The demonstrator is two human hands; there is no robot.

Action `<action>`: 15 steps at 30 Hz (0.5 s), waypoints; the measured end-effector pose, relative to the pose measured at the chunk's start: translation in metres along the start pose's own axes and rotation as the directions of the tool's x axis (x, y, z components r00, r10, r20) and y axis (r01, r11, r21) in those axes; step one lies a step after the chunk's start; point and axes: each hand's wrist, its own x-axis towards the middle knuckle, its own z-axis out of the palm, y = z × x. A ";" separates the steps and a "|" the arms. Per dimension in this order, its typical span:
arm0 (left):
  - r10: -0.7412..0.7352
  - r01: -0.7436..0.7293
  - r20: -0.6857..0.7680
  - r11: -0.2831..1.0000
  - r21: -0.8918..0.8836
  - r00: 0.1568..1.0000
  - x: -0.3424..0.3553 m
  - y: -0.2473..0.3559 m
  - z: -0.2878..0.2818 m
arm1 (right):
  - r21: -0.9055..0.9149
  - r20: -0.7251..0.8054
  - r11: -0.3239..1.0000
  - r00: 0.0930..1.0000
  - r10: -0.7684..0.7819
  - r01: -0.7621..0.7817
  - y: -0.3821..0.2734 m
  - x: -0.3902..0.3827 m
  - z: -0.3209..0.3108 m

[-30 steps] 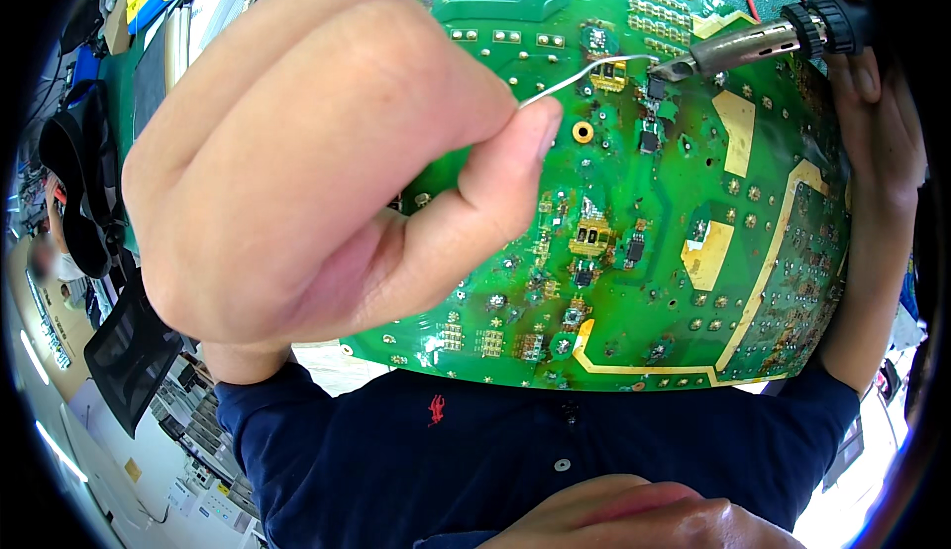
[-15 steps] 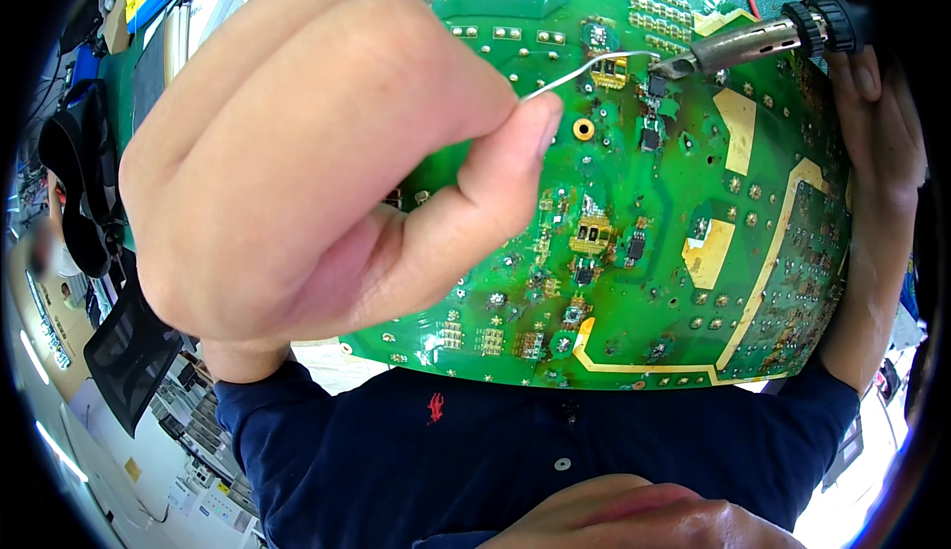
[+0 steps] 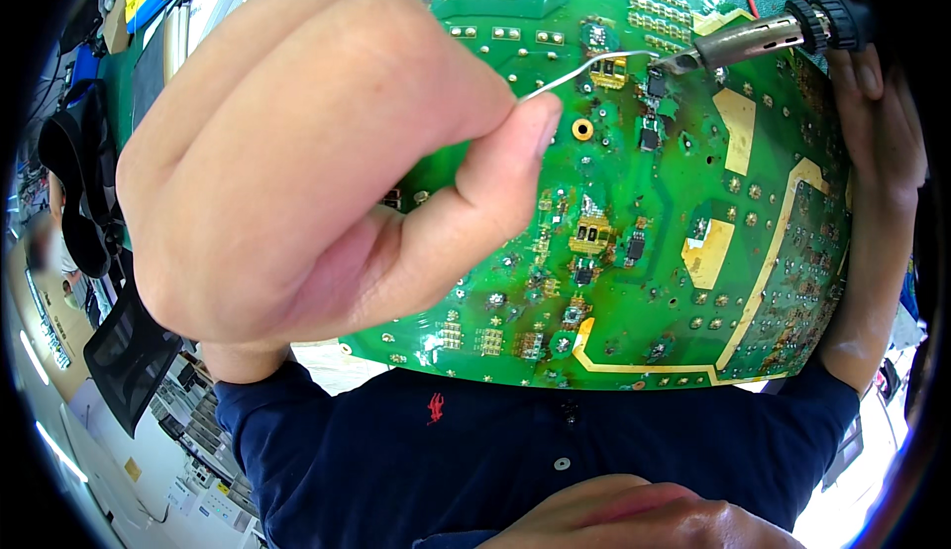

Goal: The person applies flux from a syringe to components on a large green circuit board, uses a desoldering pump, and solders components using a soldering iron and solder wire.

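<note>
Circuit board (image 3: 619, 187) before the person (image 3: 396, 440); left hand (image 3: 327, 153) over its left part, soldering iron (image 3: 748, 42) far right, wire (image 3: 572, 75) between.

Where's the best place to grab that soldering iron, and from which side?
Probably the soldering iron's black end, around or behind the ridged collar, from the right, where the right hand is. Its bare metal barrel points left toward the green circuit board and might be hot.

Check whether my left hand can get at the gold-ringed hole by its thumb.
Probably yes: the gold-ringed hole lies uncovered, close beside the left hand, though that hand is pinching solder wire.
</note>
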 end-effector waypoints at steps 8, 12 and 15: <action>0.018 -0.018 0.015 1.000 0.003 1.000 0.000 -0.001 -0.001 | 0.255 0.063 0.963 0.995 0.072 -0.086 0.001 0.005 -0.009; 0.020 -0.020 0.034 1.000 0.005 0.999 0.001 -0.001 -0.002 | 0.309 0.116 0.944 0.990 0.080 -0.112 -0.003 0.003 -0.005; 0.021 -0.021 0.017 1.000 0.003 1.000 0.000 -0.002 0.000 | 0.297 0.133 0.949 0.989 0.069 -0.106 -0.003 0.002 -0.003</action>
